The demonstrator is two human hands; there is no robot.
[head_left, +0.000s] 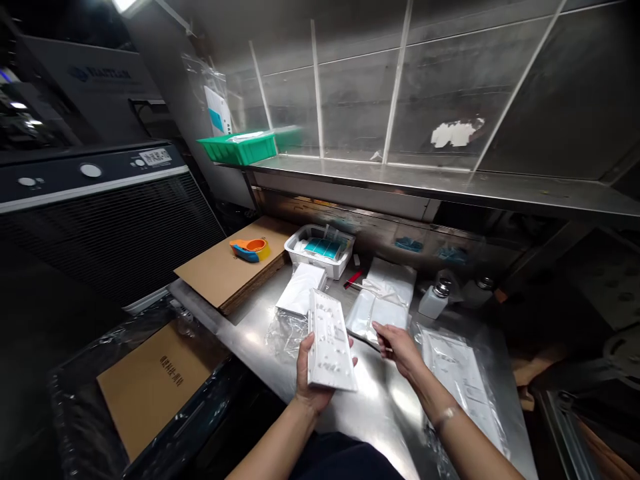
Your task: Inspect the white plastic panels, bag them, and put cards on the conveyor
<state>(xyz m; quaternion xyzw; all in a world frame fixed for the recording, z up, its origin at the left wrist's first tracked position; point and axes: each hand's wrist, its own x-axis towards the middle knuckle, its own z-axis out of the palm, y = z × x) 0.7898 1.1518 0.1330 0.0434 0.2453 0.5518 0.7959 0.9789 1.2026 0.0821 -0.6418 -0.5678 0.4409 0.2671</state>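
The left hand (313,398) holds a white panel (330,340), fingers wrapped around its side edges, above the near part of the bench (367,417). The right hand (403,350), to the panel's right, has curled fingers; whether they grip anything cannot be told. White packets (395,279) lie beyond.

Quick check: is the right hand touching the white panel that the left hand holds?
Apart. The head view shows metal bench top plainly between the right hand and the white panel.
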